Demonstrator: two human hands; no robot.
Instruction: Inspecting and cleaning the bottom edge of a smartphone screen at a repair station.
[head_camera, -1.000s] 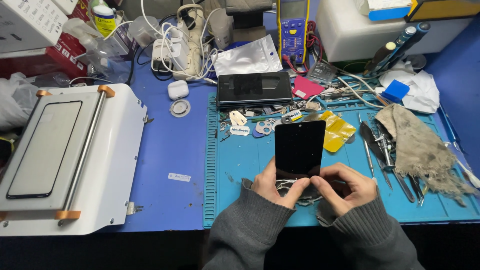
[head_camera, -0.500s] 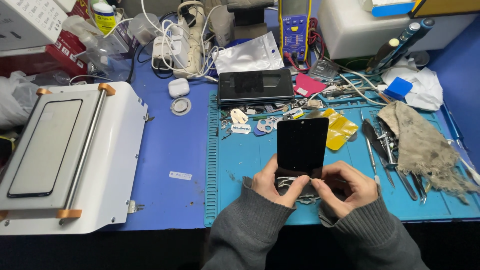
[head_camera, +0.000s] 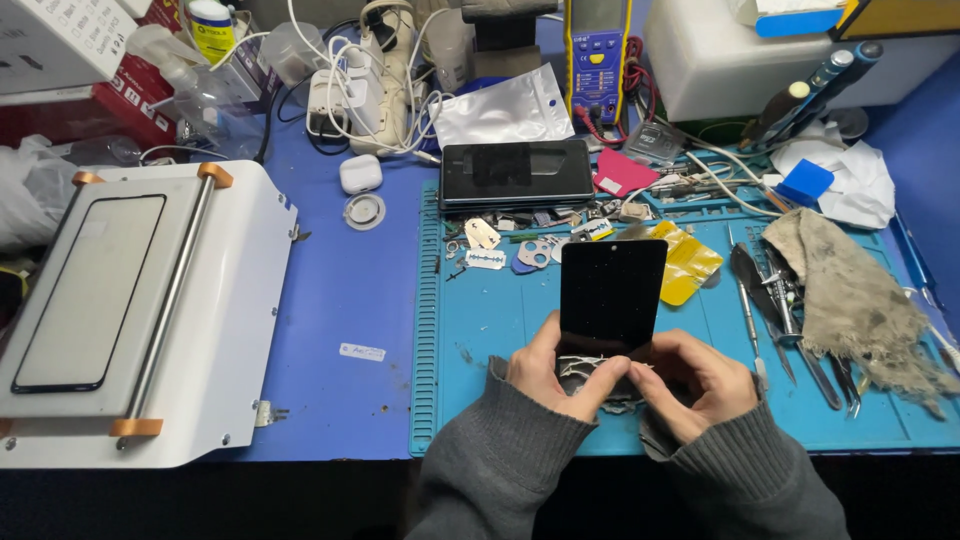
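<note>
Both hands hold a black phone screen panel (head_camera: 611, 291) upright over the teal work mat (head_camera: 480, 330). My left hand (head_camera: 553, 372) grips its lower left edge, thumb on the cracked, whitish bottom strip. My right hand (head_camera: 697, 381) grips the lower right edge, fingers curled around it. A dark cloth bit shows under the right hand. Grey sleeves cover both wrists.
A white machine (head_camera: 150, 310) with a glass panel on it stands left. A dark phone (head_camera: 517, 173) lies behind the mat. Tweezers and tools (head_camera: 775, 310), a dirty rag (head_camera: 850, 300), a yellow pouch (head_camera: 690, 262), a multimeter (head_camera: 595, 50) and a power strip (head_camera: 370, 80) crowd the back and right.
The hands and the panel stay in nearly the same place; the fingers shift slightly along the bottom edge.
</note>
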